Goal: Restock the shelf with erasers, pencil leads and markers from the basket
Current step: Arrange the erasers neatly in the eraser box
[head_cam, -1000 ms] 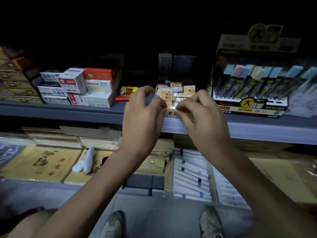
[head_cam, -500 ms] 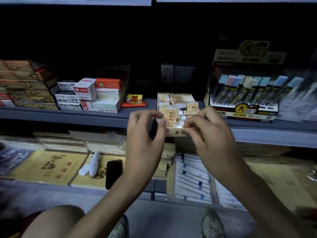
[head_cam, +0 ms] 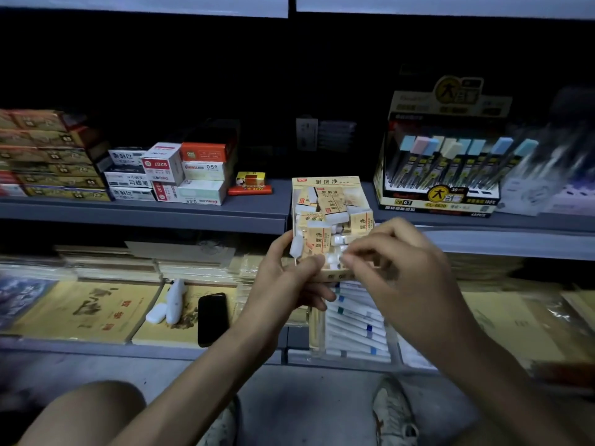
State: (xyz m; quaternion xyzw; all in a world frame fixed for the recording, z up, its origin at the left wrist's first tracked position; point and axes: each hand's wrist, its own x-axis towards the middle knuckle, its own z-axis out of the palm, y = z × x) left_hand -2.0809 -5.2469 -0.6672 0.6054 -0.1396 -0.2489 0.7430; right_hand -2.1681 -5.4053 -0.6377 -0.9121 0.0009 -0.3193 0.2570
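Person crouched, shoes on floor; basket not in view, so can't judge what stock is left in it. Lower shelf: tray of white pens, maybe markers, can't tell. Left hand grips near-left corner of eraser box, thumb on top, fingers curled under. Right hand has fingertips pinched at box's near edge; rim or a loose eraser, can't tell. Box is full-ish, jumbled, and sticks out past front edge of upper shelf. Further back-right, pencil lead display looks stocked. Judgement: erasers mid-step, box needs seating; leads poss. done, markers unclear.
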